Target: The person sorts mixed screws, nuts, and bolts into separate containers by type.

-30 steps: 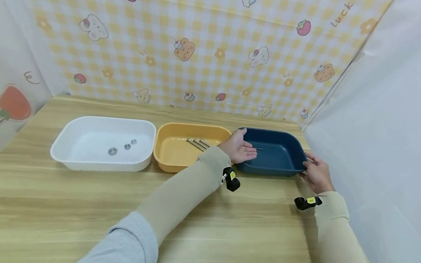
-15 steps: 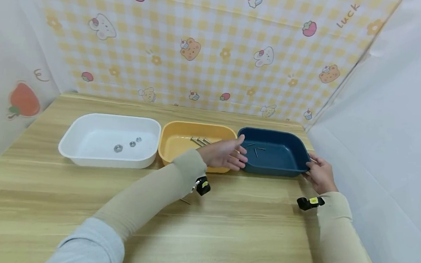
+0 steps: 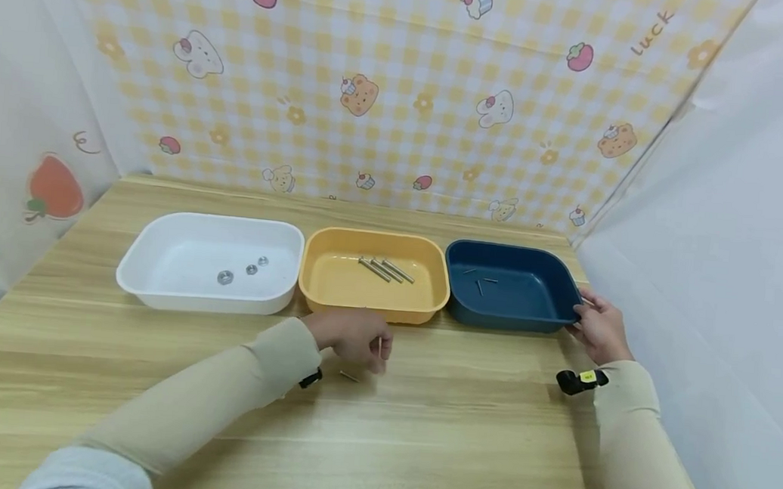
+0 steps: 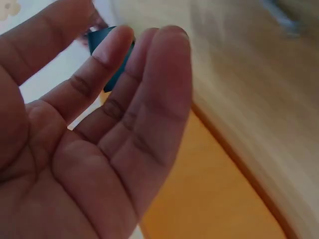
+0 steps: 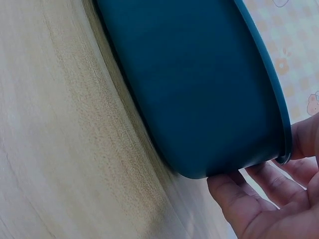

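My left hand (image 3: 356, 337) hangs over the table just in front of the yellow tray (image 3: 420, 316), fingers loosely bent. In the left wrist view nothing lies in its palm (image 4: 75, 174). A small thin screw (image 3: 350, 376) lies on the wood right below that hand; it shows blurred at the top right of the left wrist view. My right hand (image 3: 600, 329) grips the right end of the dark blue tray (image 3: 509, 321), thumb at the rim and fingers against the outer wall (image 5: 199, 99). Three thin, dark screws (image 3: 479, 287) lie in the blue tray.
Three long bolts (image 3: 386, 270) lie in the yellow tray. To its left stands a white tray (image 3: 206, 303) with three hex nuts (image 3: 225, 277) of different sizes. The trays form a row near the checked cloth (image 3: 317, 133) at the back. A white sheet (image 3: 722, 298) hangs at the right.
My left hand has moved left and down from over the blue tray to the table in front of the yellow one, uncovering the screws and bolts. The right hand keeps its grip.
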A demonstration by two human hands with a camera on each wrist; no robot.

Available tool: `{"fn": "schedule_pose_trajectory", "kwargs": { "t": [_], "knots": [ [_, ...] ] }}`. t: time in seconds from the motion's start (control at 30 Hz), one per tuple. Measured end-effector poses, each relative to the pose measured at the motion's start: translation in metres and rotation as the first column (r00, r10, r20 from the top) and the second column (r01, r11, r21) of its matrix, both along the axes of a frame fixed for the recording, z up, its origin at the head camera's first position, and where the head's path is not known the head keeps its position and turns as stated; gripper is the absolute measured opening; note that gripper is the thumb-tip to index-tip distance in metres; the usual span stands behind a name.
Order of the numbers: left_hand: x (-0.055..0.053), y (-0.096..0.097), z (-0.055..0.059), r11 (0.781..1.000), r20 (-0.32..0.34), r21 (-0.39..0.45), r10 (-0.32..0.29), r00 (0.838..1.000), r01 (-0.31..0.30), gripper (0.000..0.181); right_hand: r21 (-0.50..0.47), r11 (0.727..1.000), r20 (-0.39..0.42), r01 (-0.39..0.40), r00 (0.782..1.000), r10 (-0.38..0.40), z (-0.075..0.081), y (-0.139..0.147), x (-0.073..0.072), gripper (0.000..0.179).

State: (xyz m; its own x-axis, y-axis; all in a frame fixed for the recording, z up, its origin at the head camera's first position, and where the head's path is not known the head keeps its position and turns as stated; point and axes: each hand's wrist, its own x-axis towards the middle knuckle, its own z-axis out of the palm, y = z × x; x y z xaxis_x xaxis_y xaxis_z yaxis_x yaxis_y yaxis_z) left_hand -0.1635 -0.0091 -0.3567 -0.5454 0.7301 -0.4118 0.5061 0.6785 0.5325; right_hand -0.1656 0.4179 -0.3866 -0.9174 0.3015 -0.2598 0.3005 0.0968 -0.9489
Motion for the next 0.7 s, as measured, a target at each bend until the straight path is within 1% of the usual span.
{"fn": "schedule_pose_trajectory", "kwargs": {
  "t": [0.1,0.2,0.27,0.37,0.5,0.53,0.63,0.7],
  "knots": [
    [0.005,-0.008,-0.003,0.998,-0.038,-0.059,0.003,0.999,-0.006,0.017,0.002,1.000,-0.002,-0.002,1.000,0.002,0.000,0.000,-0.001,0.056],
    [0.008,-0.014,-0.006,0.994,-0.045,-0.101,0.036,0.998,-0.040,0.022,0.010,1.000,-0.002,-0.008,1.000,0.008,0.001,0.000,0.000,0.055],
    [0.010,-0.016,-0.006,0.992,-0.041,-0.116,0.053,0.998,-0.058,0.024,0.005,1.000,-0.001,-0.009,1.000,0.009,0.001,0.000,0.000,0.055],
    [0.012,-0.017,-0.008,0.990,-0.026,-0.117,0.076,0.997,-0.079,0.024,-0.003,1.000,-0.008,-0.007,1.000,0.007,0.001,0.000,0.001,0.055],
    [0.013,-0.018,-0.009,0.987,-0.021,-0.124,0.097,0.995,-0.099,0.025,-0.043,0.999,-0.025,0.002,1.000,-0.003,0.003,-0.001,0.002,0.055],
    [0.013,-0.018,-0.009,0.986,-0.020,-0.132,0.097,0.995,-0.099,0.025,-0.043,0.999,-0.025,0.001,1.000,-0.002,0.004,-0.001,0.002,0.056],
    [0.012,-0.018,-0.010,0.984,-0.022,-0.162,0.073,0.997,-0.076,0.026,-0.075,0.997,-0.022,0.002,1.000,-0.003,0.004,-0.001,0.003,0.056],
    [0.011,-0.017,-0.011,0.984,-0.019,-0.170,0.059,0.998,-0.061,0.026,-0.079,0.997,-0.024,-0.003,1.000,0.001,0.003,-0.001,0.004,0.056]
  ]
}}
